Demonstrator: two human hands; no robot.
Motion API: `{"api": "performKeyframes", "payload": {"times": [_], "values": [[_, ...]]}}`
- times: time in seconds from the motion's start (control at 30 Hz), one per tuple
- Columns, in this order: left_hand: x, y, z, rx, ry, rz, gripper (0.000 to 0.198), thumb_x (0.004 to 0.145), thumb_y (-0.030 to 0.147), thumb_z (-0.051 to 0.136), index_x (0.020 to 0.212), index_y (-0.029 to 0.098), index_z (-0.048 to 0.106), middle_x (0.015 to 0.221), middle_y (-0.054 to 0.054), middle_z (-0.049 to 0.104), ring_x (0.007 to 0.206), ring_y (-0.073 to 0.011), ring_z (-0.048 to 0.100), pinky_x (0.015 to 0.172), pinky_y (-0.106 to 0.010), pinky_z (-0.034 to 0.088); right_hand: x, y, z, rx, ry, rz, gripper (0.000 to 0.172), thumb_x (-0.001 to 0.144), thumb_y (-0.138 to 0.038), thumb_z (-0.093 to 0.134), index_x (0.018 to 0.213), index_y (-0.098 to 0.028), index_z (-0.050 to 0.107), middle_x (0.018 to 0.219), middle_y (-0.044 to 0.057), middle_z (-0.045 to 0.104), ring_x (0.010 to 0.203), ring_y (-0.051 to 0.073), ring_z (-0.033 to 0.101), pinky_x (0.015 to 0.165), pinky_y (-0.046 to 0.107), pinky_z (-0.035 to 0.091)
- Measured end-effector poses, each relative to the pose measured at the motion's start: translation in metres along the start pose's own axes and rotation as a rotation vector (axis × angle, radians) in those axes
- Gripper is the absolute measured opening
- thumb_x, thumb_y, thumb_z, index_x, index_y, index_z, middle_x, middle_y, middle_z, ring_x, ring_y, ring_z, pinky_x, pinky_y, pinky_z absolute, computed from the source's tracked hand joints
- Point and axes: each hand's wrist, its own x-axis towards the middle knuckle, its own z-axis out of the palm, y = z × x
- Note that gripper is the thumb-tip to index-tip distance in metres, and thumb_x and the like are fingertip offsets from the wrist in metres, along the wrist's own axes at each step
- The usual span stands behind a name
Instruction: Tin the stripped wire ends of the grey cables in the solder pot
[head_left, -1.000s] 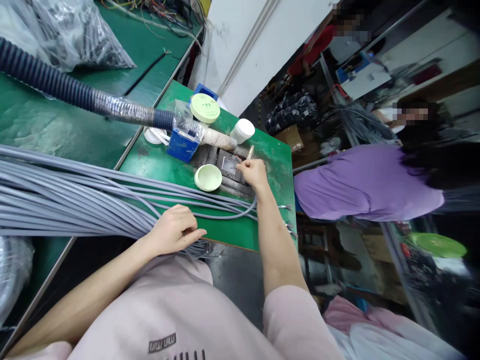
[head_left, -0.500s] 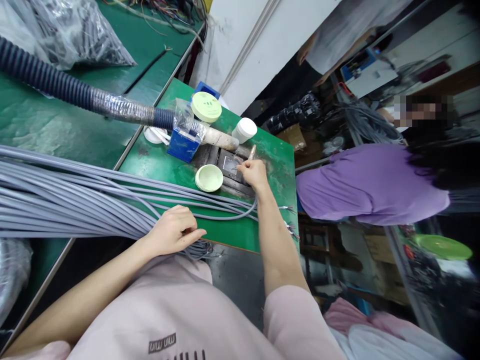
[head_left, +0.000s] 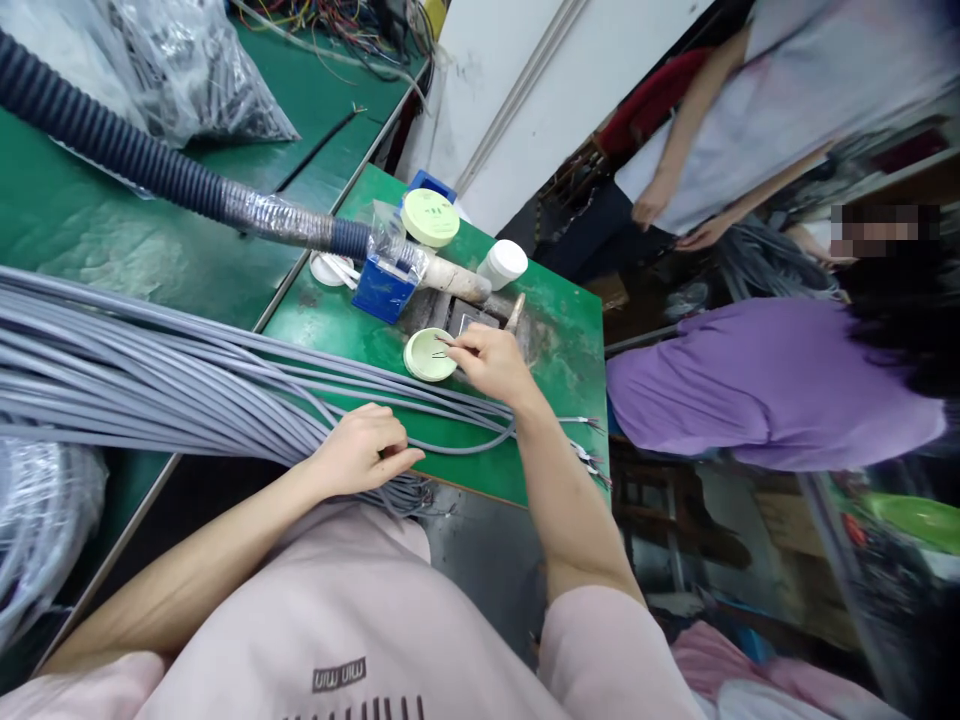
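Note:
My right hand (head_left: 491,365) pinches the end of a grey cable (head_left: 480,447), which loops back below my wrist. Thin stripped wires stick out past the fingertips, over a small pale green tub (head_left: 420,362). Just behind the hand is a dark metal block with a shiny square surface (head_left: 471,322), partly hidden by my fingers. My left hand (head_left: 367,450) rests at the near edge of the bench, upon a thick bundle of grey cables (head_left: 187,385). Its fingers are loosely bent, the thumb apart, and no object shows between them.
A ribbed hose (head_left: 112,140) ends in a pale nozzle (head_left: 457,277) above the block, beside a blue box (head_left: 386,288). A round green lid (head_left: 430,217) and a white jar (head_left: 502,265) stand behind. A co-worker in purple (head_left: 772,380) sits at right; another person stands beyond.
My right hand has moved left and nearer, carrying the wire ends from the shiny square to over the pale green tub. My left hand keeps its place. The standing person shows more.

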Motion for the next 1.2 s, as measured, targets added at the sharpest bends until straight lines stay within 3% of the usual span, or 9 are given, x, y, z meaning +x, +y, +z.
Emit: {"api": "performKeyframes", "payload": {"times": [0.33,0.5,0.7,0.87,1.2], "values": [[-0.002,-0.002,0.002,0.041,-0.007,-0.011,0.035,0.091,0.036,0.051,0.062,0.017,0.053,0.059,0.001,0.051,0.060,-0.0119,0.046,0.065,-0.027,0.036,0.013,-0.007,0.017,-0.247,-0.071,0.051,0.024,0.084,-0.025,0.056,0.064,-0.018,0.067,0.070,0.003,0.058,0.062,0.015,0.046,0.057,0.029,0.025],[-0.002,-0.002,0.001,0.048,-0.003,-0.012,0.035,0.091,0.037,0.051,0.062,0.017,0.053,0.059,0.001,0.051,0.061,-0.0123,0.046,0.065,-0.027,0.036,0.009,-0.003,0.008,-0.193,-0.034,0.049,0.025,0.082,-0.026,0.054,0.061,-0.018,0.066,0.066,0.002,0.057,0.060,0.014,0.046,0.057,0.028,0.027],[-0.002,-0.003,0.001,0.037,-0.003,0.006,0.035,0.091,0.037,0.050,0.062,0.018,0.054,0.058,0.001,0.051,0.060,-0.0122,0.045,0.065,-0.027,0.036,0.002,0.034,-0.018,-0.055,0.223,0.197,0.026,0.073,-0.031,0.056,0.051,-0.018,0.060,0.059,0.001,0.055,0.058,0.014,0.048,0.058,0.027,0.032],[0.000,-0.002,0.000,0.020,-0.005,0.007,0.035,0.092,0.036,0.050,0.061,0.017,0.053,0.058,0.002,0.050,0.060,-0.0121,0.044,0.064,-0.028,0.035,0.005,0.069,-0.011,-0.087,0.231,0.398,0.026,0.069,-0.031,0.058,0.048,-0.017,0.057,0.048,-0.001,0.048,0.053,0.013,0.044,0.054,0.027,0.028],[0.002,0.000,-0.002,0.012,-0.010,-0.012,0.035,0.092,0.036,0.049,0.062,0.017,0.054,0.058,0.001,0.050,0.059,-0.0120,0.044,0.063,-0.027,0.034,0.017,0.092,0.009,-0.171,0.187,0.470,0.021,0.068,-0.032,0.060,0.056,-0.018,0.069,0.050,0.001,0.058,0.053,0.014,0.047,0.053,0.026,0.030]]}}
